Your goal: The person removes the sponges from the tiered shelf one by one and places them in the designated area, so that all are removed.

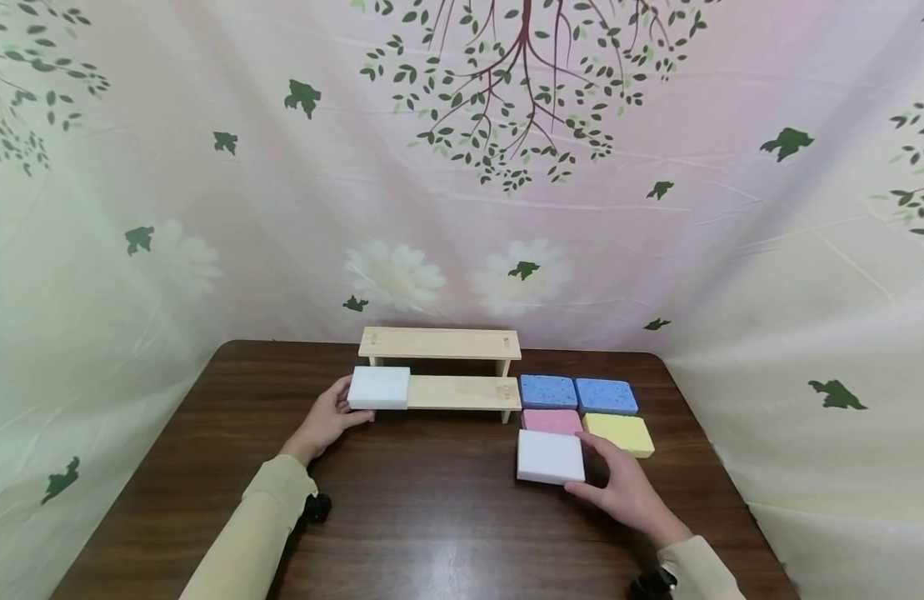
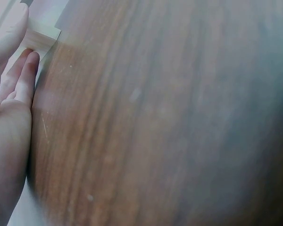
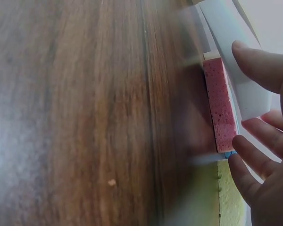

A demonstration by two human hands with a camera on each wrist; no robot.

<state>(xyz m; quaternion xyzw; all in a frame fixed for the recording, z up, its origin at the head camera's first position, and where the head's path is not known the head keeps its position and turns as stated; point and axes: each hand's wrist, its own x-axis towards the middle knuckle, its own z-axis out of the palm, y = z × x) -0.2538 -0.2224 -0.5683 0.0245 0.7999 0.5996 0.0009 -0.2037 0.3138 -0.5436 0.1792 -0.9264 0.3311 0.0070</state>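
Lower right, my right hand [image 1: 622, 492] pinches a white rectangular block [image 1: 550, 457]; swinging low could bump the pink porous sponge [image 1: 550, 421]. Whether my left hand [image 1: 325, 423] grips, I can't tell.

Cream long sleeves [image 1: 255, 521] with plain cuffs; small black cameras [image 1: 317, 507] at the wrists.

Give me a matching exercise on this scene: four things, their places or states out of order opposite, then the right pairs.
1. Left hand
2. Right hand
3. Yellow sponge
4. Blue sponges

A. Directly right of the pink sponge
B. Side by side, right of the front shelf
C. Gripping a white block in front of the pink sponge
D. At the left end of the front shelf

Pairs: 1-D, 2-C, 3-A, 4-B
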